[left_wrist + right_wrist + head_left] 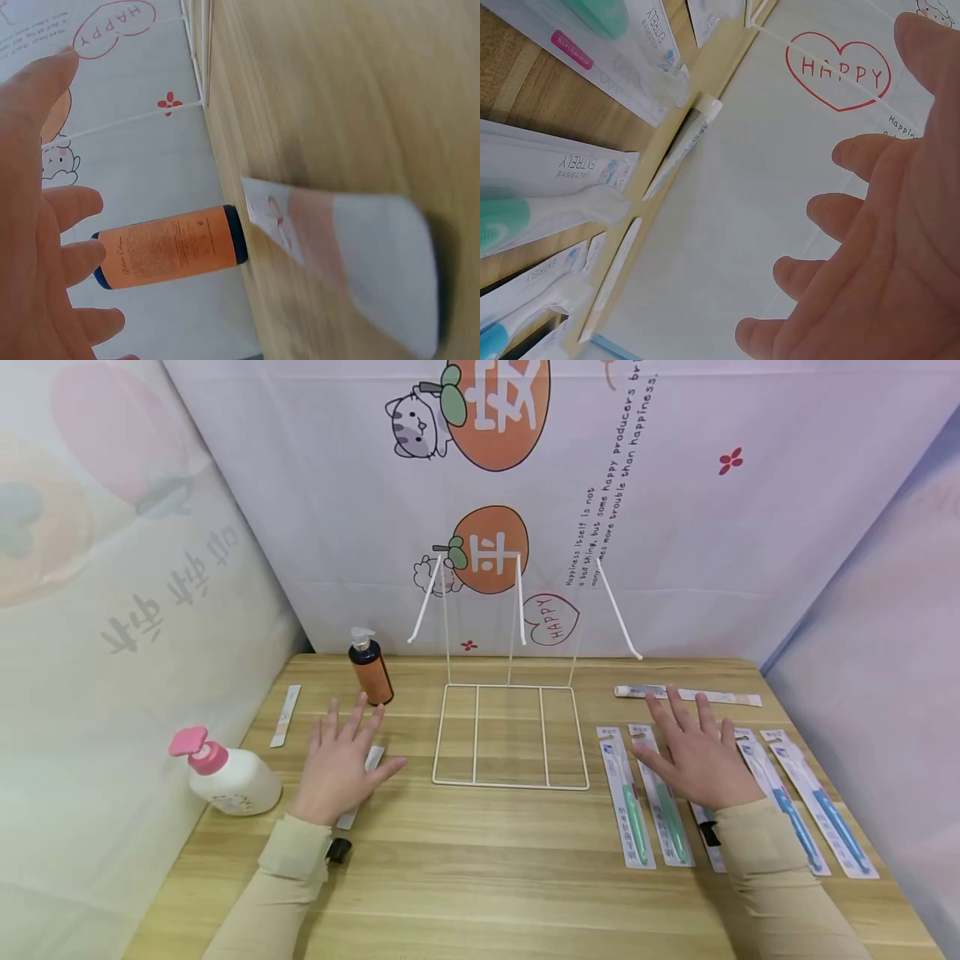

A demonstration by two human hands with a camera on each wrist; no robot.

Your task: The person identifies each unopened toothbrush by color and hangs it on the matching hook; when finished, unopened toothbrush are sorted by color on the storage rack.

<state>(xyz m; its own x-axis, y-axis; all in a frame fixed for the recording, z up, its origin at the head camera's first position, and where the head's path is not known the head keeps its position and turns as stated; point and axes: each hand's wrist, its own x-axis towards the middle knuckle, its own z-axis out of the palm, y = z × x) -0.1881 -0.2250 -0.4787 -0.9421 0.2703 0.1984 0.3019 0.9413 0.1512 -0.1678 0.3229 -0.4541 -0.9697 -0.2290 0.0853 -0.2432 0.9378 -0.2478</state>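
Observation:
My left hand (pixel 337 768) hovers with spread fingers over a slim white packet (pixel 360 797), which it partly hides. In the left wrist view that packet shows a pink band (pixel 315 225), and the fingers hold nothing. On the right, my right hand (pixel 697 756) is spread over a row of packaged toothbrushes, covering part of the middle one. Two with green handles, one at the row's left end (pixel 636 822), lie to its left. Two with blue handles, one at the outer end (pixel 836 822), lie to its right. Beyond its fingertips is a slim capped tube (pixel 630 691).
A white wire rack (pixel 512 787) with three upward-angled prongs stands mid-table. Left of it are a dark pump bottle with an orange label (pixel 372 677) and a white pump bottle with a pink top (pixel 238 782). Slim white packets lie at far left (pixel 285 717) and back right (pixel 723 697).

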